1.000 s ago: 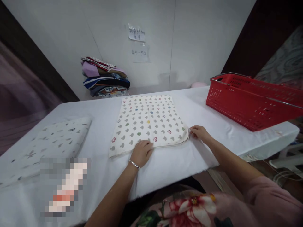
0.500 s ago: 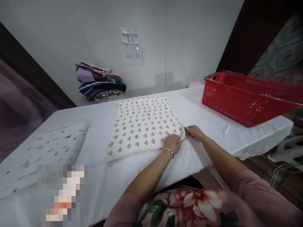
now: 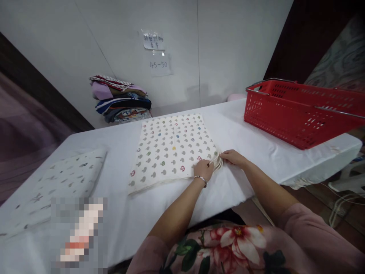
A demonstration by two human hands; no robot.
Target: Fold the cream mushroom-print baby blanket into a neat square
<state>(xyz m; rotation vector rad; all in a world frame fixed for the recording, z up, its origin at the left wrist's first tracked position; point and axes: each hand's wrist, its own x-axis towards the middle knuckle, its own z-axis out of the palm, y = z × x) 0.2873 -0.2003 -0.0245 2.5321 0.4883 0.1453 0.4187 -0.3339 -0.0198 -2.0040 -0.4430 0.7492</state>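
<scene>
A folded white cloth (image 3: 168, 152) printed with grey and coloured mushrooms lies flat on the white-covered table (image 3: 119, 163). Its near right corner shows several layers, slightly raised and curved. My left hand (image 3: 203, 169), with a bracelet at the wrist, is closed on the near edge beside that corner. Fingers of my right hand (image 3: 233, 156) pinch the corner itself from the right side. What lies beneath my left fingers is hidden.
A second folded cloth (image 3: 65, 179) with a sparse print lies on the left. Behind it stands a stack of folded fabrics (image 3: 122, 101). A red basket (image 3: 302, 114) with metal handles occupies the right end. Paper signs (image 3: 159, 64) hang on the wall.
The layers at the cloth's corner now show fanned apart between my hands. My left hand has shifted slightly left and lower; my right hand still grips the corner. The view has turned a little.
</scene>
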